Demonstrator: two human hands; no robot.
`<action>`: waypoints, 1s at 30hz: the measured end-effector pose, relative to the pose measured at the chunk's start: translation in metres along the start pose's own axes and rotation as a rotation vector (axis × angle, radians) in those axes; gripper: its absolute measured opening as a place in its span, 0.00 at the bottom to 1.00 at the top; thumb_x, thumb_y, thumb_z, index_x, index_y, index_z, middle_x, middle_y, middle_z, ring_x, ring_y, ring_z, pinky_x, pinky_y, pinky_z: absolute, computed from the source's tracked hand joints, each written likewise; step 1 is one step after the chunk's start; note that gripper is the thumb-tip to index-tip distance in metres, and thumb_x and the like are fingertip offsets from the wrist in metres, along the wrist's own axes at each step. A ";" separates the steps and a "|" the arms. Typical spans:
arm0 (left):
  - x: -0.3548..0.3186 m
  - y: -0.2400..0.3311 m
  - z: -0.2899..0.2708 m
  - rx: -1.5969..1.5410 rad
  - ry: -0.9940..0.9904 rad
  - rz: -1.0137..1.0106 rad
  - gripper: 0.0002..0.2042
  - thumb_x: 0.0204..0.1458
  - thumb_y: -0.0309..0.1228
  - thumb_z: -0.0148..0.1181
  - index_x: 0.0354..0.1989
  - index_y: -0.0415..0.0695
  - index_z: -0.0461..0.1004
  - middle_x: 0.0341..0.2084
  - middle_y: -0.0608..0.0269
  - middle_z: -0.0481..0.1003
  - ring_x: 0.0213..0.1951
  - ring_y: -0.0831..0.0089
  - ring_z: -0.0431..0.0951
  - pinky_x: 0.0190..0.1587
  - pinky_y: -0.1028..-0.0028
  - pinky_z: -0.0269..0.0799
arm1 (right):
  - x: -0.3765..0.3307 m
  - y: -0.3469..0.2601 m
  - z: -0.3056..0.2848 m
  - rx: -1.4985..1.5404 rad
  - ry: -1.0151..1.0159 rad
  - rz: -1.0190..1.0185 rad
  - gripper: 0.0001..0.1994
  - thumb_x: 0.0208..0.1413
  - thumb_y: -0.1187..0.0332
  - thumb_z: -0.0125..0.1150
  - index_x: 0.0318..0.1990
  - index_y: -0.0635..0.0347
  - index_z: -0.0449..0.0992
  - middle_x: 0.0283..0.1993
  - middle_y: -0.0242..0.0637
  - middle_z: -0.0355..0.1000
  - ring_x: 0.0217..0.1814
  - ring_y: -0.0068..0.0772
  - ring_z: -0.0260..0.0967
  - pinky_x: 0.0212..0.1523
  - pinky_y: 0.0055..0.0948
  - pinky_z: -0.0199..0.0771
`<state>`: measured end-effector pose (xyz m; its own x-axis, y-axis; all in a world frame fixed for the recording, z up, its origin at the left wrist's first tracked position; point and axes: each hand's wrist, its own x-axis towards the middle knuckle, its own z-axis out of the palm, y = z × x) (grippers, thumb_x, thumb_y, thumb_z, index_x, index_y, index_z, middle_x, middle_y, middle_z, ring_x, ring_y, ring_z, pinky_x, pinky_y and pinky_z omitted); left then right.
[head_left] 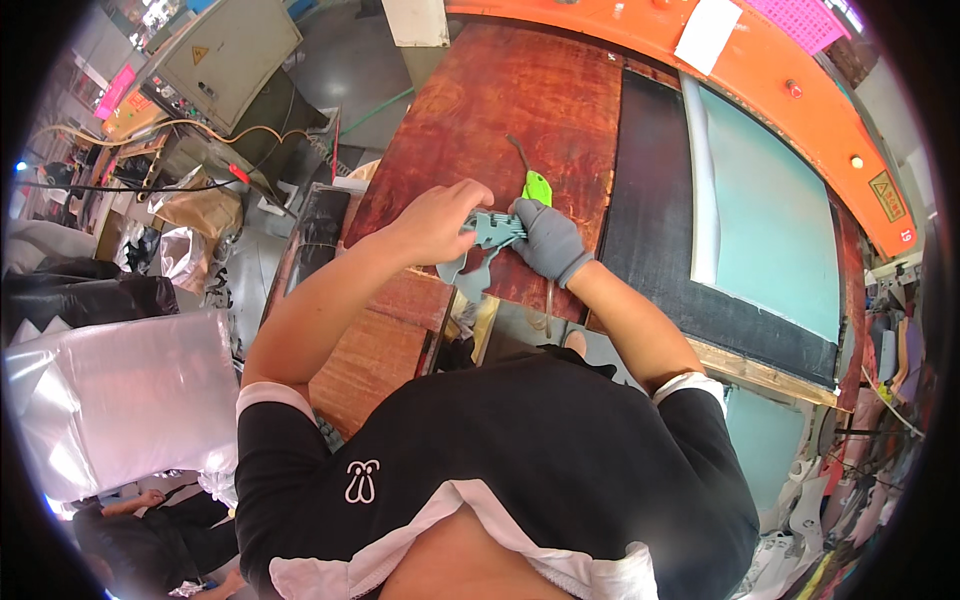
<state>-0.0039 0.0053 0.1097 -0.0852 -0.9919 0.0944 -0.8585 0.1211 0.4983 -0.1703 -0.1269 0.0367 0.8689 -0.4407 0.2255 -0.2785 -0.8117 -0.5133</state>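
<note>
Closest to me is the person's black shirt (520, 430), white at the collar. Beyond it, above the near part of a reddish wooden table (510, 95), the teal cut pieces (488, 232) sit between two hands. The grey-gloved right hand (550, 242) is clenched on their right end — the bare left hand (440, 220) curves about the left, though I can't tell how firmly. A bright green object (537, 187) lies just past the glove. Farther right, a teal sheet (770, 200) rests on a black panel (645, 200) — an orange machine beam (840, 125) arches behind.
</note>
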 end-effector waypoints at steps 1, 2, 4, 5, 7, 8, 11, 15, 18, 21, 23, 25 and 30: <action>0.000 -0.003 0.002 -0.034 0.021 -0.014 0.23 0.39 0.25 0.63 0.47 0.43 0.66 0.46 0.57 0.70 0.49 0.56 0.69 0.55 0.59 0.59 | 0.000 0.000 0.001 -0.002 0.023 -0.005 0.18 0.43 0.66 0.65 0.42 0.54 0.65 0.37 0.44 0.71 0.39 0.51 0.69 0.36 0.43 0.69; 0.000 -0.005 0.005 0.046 -0.018 0.024 0.26 0.38 0.26 0.65 0.50 0.45 0.65 0.45 0.59 0.71 0.46 0.58 0.70 0.57 0.56 0.56 | 0.000 0.000 0.001 -0.003 0.022 0.002 0.18 0.43 0.66 0.64 0.41 0.54 0.65 0.36 0.44 0.71 0.39 0.50 0.70 0.36 0.44 0.69; -0.001 -0.008 0.009 0.269 0.001 0.041 0.26 0.38 0.26 0.65 0.49 0.46 0.66 0.43 0.60 0.71 0.46 0.59 0.70 0.57 0.54 0.56 | 0.002 -0.001 -0.002 0.006 -0.016 0.042 0.17 0.44 0.65 0.63 0.41 0.55 0.65 0.37 0.44 0.71 0.40 0.50 0.70 0.37 0.44 0.69; -0.001 -0.009 0.009 0.376 -0.007 0.049 0.26 0.38 0.26 0.65 0.49 0.46 0.66 0.42 0.60 0.72 0.46 0.60 0.70 0.57 0.53 0.55 | 0.004 -0.002 -0.004 0.011 -0.049 0.073 0.16 0.44 0.66 0.63 0.41 0.55 0.65 0.37 0.45 0.71 0.40 0.50 0.71 0.37 0.44 0.69; 0.002 -0.009 0.007 0.390 0.022 0.093 0.23 0.38 0.26 0.64 0.46 0.46 0.67 0.38 0.61 0.73 0.45 0.62 0.70 0.58 0.51 0.54 | 0.010 -0.002 -0.009 0.015 -0.108 0.142 0.16 0.44 0.66 0.62 0.41 0.55 0.66 0.37 0.46 0.72 0.41 0.50 0.71 0.38 0.43 0.70; 0.005 -0.007 0.006 0.407 0.027 0.124 0.22 0.38 0.26 0.63 0.45 0.46 0.67 0.37 0.61 0.73 0.44 0.61 0.71 0.57 0.51 0.55 | 0.014 -0.002 -0.011 0.014 -0.137 0.180 0.17 0.44 0.66 0.62 0.42 0.55 0.66 0.37 0.47 0.72 0.41 0.50 0.71 0.39 0.43 0.70; 0.014 0.007 0.000 0.473 -0.034 0.114 0.20 0.38 0.24 0.61 0.43 0.45 0.67 0.35 0.60 0.72 0.41 0.60 0.73 0.54 0.53 0.61 | 0.022 0.000 -0.014 0.014 -0.159 0.204 0.18 0.44 0.66 0.61 0.44 0.55 0.66 0.36 0.48 0.73 0.41 0.51 0.72 0.40 0.42 0.71; 0.028 0.046 0.001 0.501 -0.177 -0.209 0.17 0.40 0.23 0.58 0.42 0.43 0.66 0.35 0.56 0.72 0.34 0.56 0.76 0.42 0.59 0.70 | 0.028 0.005 -0.008 0.003 -0.141 0.204 0.19 0.43 0.65 0.61 0.44 0.55 0.66 0.36 0.48 0.73 0.41 0.52 0.72 0.41 0.42 0.71; 0.039 0.060 -0.006 0.350 -0.371 -0.296 0.19 0.44 0.23 0.55 0.48 0.41 0.64 0.36 0.52 0.72 0.30 0.59 0.77 0.34 0.66 0.71 | 0.030 0.013 -0.004 0.032 -0.147 0.203 0.20 0.43 0.64 0.61 0.44 0.56 0.66 0.37 0.49 0.73 0.42 0.52 0.72 0.41 0.42 0.71; 0.040 0.053 -0.009 -0.171 -0.489 -0.523 0.23 0.46 0.24 0.52 0.55 0.39 0.60 0.38 0.51 0.73 0.29 0.67 0.77 0.34 0.67 0.71 | 0.033 0.021 -0.003 0.024 -0.155 0.220 0.20 0.43 0.63 0.61 0.45 0.57 0.66 0.38 0.49 0.73 0.43 0.51 0.72 0.43 0.41 0.71; 0.030 0.041 -0.002 -0.472 -0.400 -0.604 0.21 0.48 0.26 0.54 0.52 0.37 0.61 0.36 0.55 0.73 0.33 0.71 0.76 0.36 0.68 0.69 | 0.035 0.024 -0.003 0.050 -0.160 0.250 0.21 0.43 0.63 0.62 0.46 0.57 0.67 0.39 0.50 0.73 0.44 0.51 0.72 0.44 0.40 0.71; 0.016 0.028 0.011 -0.702 -0.343 -0.670 0.21 0.49 0.28 0.55 0.51 0.36 0.62 0.35 0.58 0.73 0.36 0.74 0.75 0.38 0.70 0.67 | 0.035 0.025 -0.004 0.077 -0.161 0.268 0.22 0.42 0.63 0.64 0.46 0.57 0.66 0.39 0.50 0.73 0.44 0.51 0.71 0.44 0.40 0.71; -0.014 -0.002 0.041 -0.844 -0.239 -0.658 0.25 0.52 0.30 0.54 0.58 0.37 0.58 0.42 0.58 0.72 0.39 0.73 0.71 0.46 0.72 0.64 | 0.032 0.023 -0.006 0.087 -0.183 0.251 0.24 0.41 0.65 0.67 0.46 0.56 0.64 0.40 0.51 0.72 0.45 0.52 0.70 0.44 0.41 0.70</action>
<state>-0.0221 0.0170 0.0720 0.0887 -0.8429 -0.5307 -0.1571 -0.5380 0.8282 -0.1509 -0.1621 0.0370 0.8388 -0.5405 -0.0654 -0.4641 -0.6471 -0.6048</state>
